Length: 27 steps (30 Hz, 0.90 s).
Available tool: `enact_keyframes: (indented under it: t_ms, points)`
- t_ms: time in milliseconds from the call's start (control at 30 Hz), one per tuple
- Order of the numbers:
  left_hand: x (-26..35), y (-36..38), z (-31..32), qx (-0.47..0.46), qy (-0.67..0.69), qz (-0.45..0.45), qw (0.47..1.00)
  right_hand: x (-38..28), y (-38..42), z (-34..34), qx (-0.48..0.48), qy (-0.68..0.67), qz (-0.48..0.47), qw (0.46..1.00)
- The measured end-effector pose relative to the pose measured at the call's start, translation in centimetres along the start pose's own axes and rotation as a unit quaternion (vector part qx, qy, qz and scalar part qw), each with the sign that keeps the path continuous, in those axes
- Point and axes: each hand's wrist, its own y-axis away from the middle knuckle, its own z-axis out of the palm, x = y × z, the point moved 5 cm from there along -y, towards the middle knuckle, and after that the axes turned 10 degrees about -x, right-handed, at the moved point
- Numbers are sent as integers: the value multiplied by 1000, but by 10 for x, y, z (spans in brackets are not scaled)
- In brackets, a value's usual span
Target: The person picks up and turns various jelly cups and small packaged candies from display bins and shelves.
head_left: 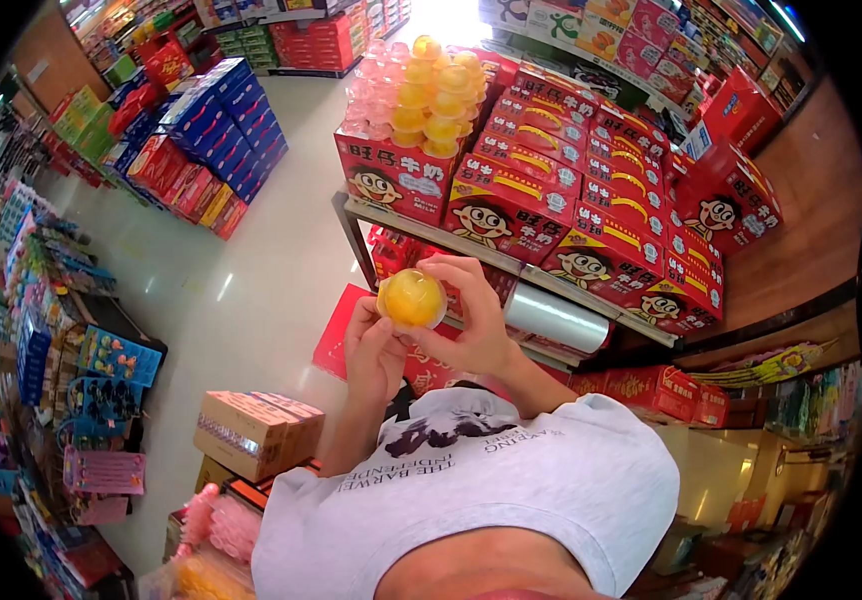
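Both my hands are closed around a yellow jelly cup [414, 298] with a clear, shiny shell, held in front of my chest. The fingertips of my left hand [375, 346] press on its lower left side. My right hand [473, 322] wraps the right side, fingers over the top and thumb underneath. Beyond my hands, similar yellow cups [441, 100] stand piled beside pink cups [376, 90] on a red milk carton [395, 178].
Several red milk cartons [516, 205] fill the shelf ahead and to the right. A cardboard box [251, 435] sits low at left. Blue boxes [226, 130] are stacked across the pale aisle floor [196, 320]. Hanging goods [116, 390] line the far left.
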Motion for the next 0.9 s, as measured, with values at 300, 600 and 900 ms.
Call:
enact_keyframes:
  t_ms: [300, 600, 900]
  points:
    - [25, -43, -41, -57, 12, -35, 998, 27, -34, 30, 9, 15, 70, 997]
    - [14, -109, -39, -52, 40, -61, 996, 72, -72, 10, 56, -22, 70, 996]
    - [-15, -208, -22, -114, -29, -58, 991, 149, -109, -46, 105, -71, 88, 988]
